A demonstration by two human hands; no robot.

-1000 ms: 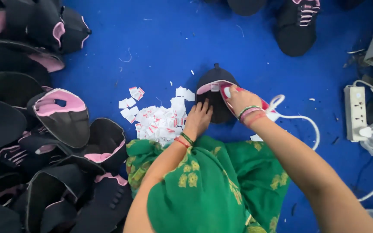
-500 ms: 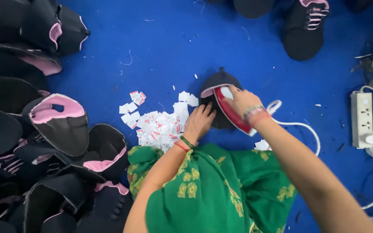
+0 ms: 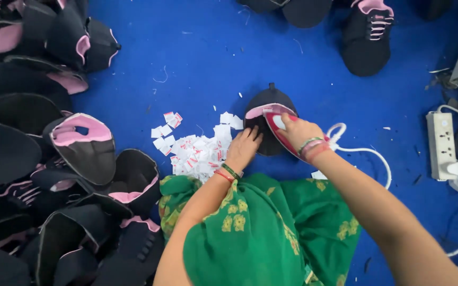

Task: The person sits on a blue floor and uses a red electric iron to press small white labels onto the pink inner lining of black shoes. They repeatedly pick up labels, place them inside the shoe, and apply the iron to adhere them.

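Black fabric with a pink lining: that is the shoe upper you are working on, lying flat on the blue floor mat a little right of the mat's middle, just ahead of your green, yellow-printed garment. Your right hand is wrapped around the handle of a red and white electric iron, which rests tilted across the right side of the upper. Your left hand lies with its fingers spread, pressing down on the upper's left edge; it grasps nothing, only holds the piece flat. Both wrists carry bangles.

Touching your left hand on its outer side is a loose heap of small white paper tags with red marks, scattered toward the mat's centre. A white cord loops away from the iron to the right, toward a white power strip near the right edge, where another white plug and cable sit.

Along the left edge and down into the near left corner, many more black and pink uppers are piled on one another. At the far edge, right of the middle, lies a black laced upper with a pink tongue, well apart from your hands.
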